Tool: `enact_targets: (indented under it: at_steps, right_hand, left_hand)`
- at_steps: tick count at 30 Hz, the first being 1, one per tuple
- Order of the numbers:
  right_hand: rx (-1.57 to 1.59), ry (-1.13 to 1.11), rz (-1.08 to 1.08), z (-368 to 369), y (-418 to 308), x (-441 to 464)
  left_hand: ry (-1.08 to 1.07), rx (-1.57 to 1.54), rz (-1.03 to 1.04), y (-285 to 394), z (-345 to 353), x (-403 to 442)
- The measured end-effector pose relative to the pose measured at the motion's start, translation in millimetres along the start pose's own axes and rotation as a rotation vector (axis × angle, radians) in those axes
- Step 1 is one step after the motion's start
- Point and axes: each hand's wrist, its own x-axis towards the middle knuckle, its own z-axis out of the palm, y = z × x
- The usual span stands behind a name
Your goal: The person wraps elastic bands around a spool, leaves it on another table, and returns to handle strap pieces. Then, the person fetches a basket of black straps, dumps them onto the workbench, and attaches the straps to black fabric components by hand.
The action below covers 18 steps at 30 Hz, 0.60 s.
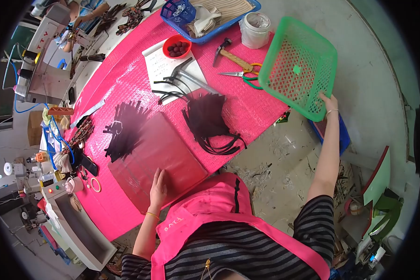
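My left hand (158, 188) lies flat on a dark red board (170, 154) near the table's front edge, its fingers stretched out. My right hand (330, 103) reaches out to the right and grips the rim of a green plastic basket (296, 69), which is tilted over the table's right edge with nothing visible in it. A bundle of black strips (126, 126) overlaps the board's far left corner. Right of the board sits a pile of black straps (207, 119).
On the pink-covered table (247, 112) are scissors (245, 74), a wooden-handled hammer (233, 57), a metal-handled hammer (191, 79), a paper sheet (156, 70), a red bowl (170, 42), a white tub (255, 30) and a blue tray (205, 39). A sewing machine (44, 51) stands left.
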Motion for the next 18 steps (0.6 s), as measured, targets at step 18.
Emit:
enact_targets:
  at_steps: [18]
  right_hand:
    - [0.035,0.356,0.029,1.1,299.2,-215.8]
  left_hand:
    - [-0.027,0.315,0.307,-24.0,6.0,-20.5]
